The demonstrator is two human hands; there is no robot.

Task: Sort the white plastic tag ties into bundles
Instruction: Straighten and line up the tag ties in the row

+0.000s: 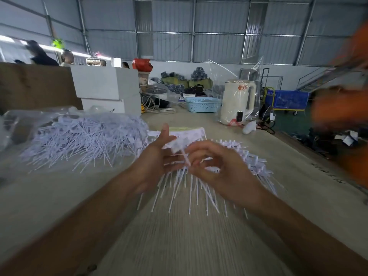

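At the centre of the table point(189, 236), both hands are working over a fanned row of white tag ties point(199, 188) lying on the surface, its thin tails pointing toward the near edge and its flat heads curving away to the right. The right hand point(217, 168) is pinching a single tie point(180, 148) by its stem between thumb and fingertips, fingers curled, the tie's flat head tilting up and to the left. The left hand point(157, 156) is lying with palm facing right and thumb raised, fingers extended and apart toward the same tie; whether they are touching it cannot be told through the motion blur. A flat sheet of joined tags point(191, 133) is lying just beyond the hands.

To the left, a large loose heap of ties point(85, 136) is spreading across the table, well apart from the fanned row, with crumpled clear plastic bags point(29, 120) along its far-left side. Bare table is showing between heap and hands, and a broad bare stretch is running from the tie tails to the near edge.

At the far end, white boxes point(107, 86), a light blue basket point(202, 104) and a cream kettle point(237, 100) are standing. The table's right edge is running diagonally from the kettle toward the near right, where a blurred person in orange point(342, 108) is standing close beside it
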